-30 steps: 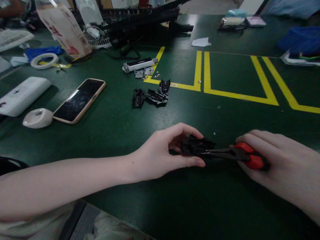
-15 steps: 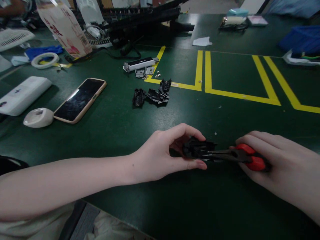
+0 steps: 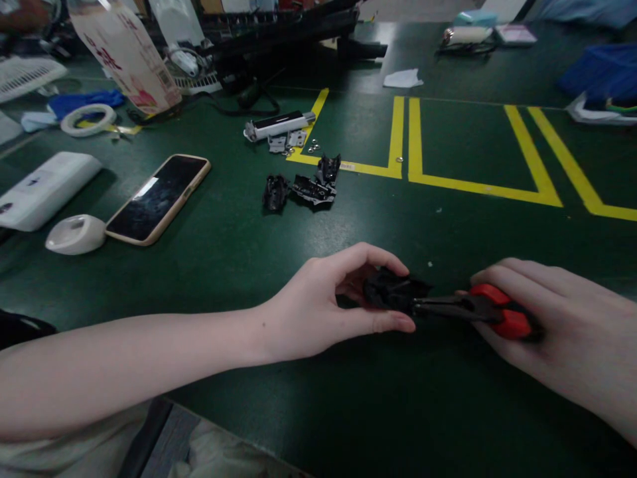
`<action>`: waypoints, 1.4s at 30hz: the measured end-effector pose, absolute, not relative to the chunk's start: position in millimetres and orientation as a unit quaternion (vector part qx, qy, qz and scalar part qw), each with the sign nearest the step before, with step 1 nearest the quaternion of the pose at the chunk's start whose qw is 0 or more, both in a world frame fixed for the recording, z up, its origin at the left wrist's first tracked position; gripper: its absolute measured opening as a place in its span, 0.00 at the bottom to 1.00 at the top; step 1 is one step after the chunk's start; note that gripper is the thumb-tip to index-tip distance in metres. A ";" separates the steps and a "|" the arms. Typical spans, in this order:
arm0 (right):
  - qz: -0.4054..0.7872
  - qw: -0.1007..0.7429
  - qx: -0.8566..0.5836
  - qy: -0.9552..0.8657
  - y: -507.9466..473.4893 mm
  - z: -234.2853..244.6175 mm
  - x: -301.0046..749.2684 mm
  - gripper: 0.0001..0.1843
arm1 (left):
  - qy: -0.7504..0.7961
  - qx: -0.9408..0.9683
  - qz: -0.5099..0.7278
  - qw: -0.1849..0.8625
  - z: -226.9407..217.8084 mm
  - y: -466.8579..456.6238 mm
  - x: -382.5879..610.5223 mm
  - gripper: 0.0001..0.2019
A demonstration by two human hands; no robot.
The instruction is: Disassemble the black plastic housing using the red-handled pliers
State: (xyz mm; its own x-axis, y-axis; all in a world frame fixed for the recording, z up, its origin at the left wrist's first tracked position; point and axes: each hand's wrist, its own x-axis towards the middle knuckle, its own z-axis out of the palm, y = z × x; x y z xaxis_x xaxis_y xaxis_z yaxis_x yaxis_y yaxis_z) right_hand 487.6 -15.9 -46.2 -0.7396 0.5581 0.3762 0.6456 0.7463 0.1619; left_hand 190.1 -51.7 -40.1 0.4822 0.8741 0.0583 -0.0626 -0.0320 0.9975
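Note:
My left hand [image 3: 328, 302] pinches a small black plastic part [image 3: 393, 291] between thumb and fingers, holding it down on the green table [image 3: 448, 219]. My right hand [image 3: 557, 328] is wrapped round the red handles of a pair of pliers [image 3: 478, 309]. The dark jaws of the pliers point left and reach into the black part. Both hands rest on the table near its front edge.
Several broken black plastic pieces [image 3: 303, 187] lie further back, near a white-and-black bar with metal hinges and screws [image 3: 279, 127]. A phone [image 3: 158, 198], a white holder [image 3: 74, 234], a white box [image 3: 44, 189] and a tape roll [image 3: 88, 119] sit at the left. Yellow lines [image 3: 403, 139] mark the table.
The view has shifted slightly. My hands stay in place on the black part and the pliers, with only small movements.

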 end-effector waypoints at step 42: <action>-0.112 0.162 -0.435 -0.879 3.3 -52.2 511.7 0.14 | 0.332 0.786 0.335 0.400 -37.4 -34.3 167.9 0.17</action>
State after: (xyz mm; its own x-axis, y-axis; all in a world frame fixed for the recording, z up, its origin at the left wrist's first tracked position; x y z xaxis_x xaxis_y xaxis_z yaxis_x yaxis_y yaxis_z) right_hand 511.7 3.3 -52.2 -0.5699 0.7279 0.3812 0.8001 0.5973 0.0555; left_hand 167.9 -34.3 -37.4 0.5558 0.7894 0.2607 0.2543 -0.4600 0.8507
